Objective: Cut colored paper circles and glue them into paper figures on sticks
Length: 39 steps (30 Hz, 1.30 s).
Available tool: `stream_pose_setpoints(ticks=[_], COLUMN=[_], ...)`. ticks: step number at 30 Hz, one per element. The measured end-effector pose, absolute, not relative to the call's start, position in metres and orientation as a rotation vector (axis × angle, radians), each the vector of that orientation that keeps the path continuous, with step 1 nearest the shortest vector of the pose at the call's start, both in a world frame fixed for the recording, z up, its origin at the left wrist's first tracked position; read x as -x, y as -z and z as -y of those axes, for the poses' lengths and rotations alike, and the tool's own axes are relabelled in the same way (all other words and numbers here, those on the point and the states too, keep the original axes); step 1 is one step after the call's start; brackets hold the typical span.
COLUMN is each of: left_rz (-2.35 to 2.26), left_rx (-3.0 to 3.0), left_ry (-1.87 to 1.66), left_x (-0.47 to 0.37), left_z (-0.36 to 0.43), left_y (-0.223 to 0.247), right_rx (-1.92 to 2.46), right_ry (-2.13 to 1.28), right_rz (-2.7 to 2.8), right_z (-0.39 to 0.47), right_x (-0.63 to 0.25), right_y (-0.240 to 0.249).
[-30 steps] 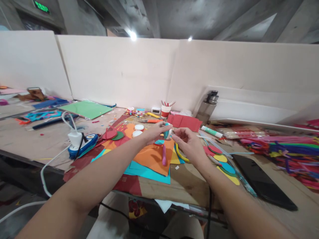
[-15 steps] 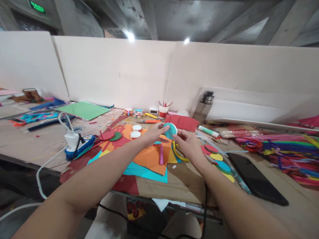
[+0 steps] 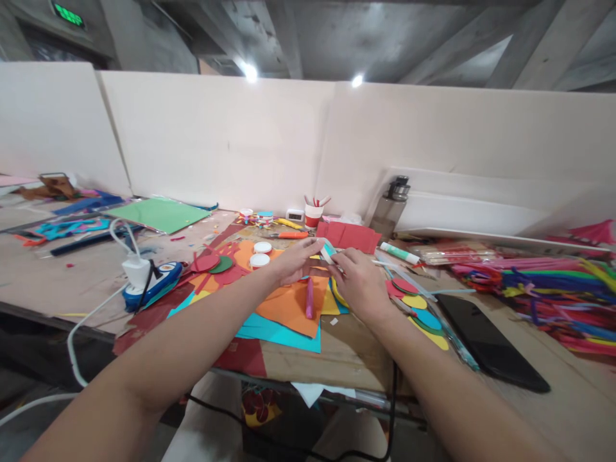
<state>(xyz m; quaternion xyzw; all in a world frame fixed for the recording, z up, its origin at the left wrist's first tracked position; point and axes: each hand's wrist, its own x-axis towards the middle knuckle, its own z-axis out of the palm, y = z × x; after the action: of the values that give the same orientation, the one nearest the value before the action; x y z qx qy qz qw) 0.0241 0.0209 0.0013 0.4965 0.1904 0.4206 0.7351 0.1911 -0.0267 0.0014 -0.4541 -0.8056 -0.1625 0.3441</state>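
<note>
Left grip [image 3: 299, 262] is pinching one side of a little teal-and-white disc [image 3: 327, 251] and the right grip [image 3: 360, 282] is closing on the other side, so the disc is tilting nearly edge-on between them, up over the messy surface [image 3: 81, 282]. Right below, a purple tube [image 3: 309, 298] is lying on an orange sheet [image 3: 286, 311], two white round pieces [image 3: 260, 260] are sitting near the left wrist, and a black phone [image 3: 491, 343] is lying well off to the right.

disc [image 3: 328, 252]: matt, paper-like | orange sheet [image 3: 289, 309]: matt paper | phone [image 3: 491, 344]: smooth, glossy | bottle [image 3: 387, 214]: translucent plastic
</note>
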Motion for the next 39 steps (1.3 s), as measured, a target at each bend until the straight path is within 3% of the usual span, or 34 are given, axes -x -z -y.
stream_pose_setpoints(ticks=[9, 17, 32, 39], left_rz=[-0.299, -0.216, -0.338, -0.306], left_rx=[-1.026, -1.175, -1.215, -1.248], left_ry=[-0.986, -0.919, -0.705, -0.627], left_x=[-0.011, -0.011, -0.015, -0.016], left_z=[-0.027, -0.018, -0.018, -0.019], left_y=[-0.007, -0.007, -0.006, -0.001], right_rx=[1.145, 1.136, 1.202, 1.074], right_ry=[-0.003, -0.455, 0.063, 0.044], right_rz=[1.591, 1.565, 1.851, 1.911], right_z=[0.027, 0.015, 0.022, 0.028], right_x=[-0.191, -0.194, -0.2, -0.195], right_y=[-0.01, -0.001, -0.013, -0.016])
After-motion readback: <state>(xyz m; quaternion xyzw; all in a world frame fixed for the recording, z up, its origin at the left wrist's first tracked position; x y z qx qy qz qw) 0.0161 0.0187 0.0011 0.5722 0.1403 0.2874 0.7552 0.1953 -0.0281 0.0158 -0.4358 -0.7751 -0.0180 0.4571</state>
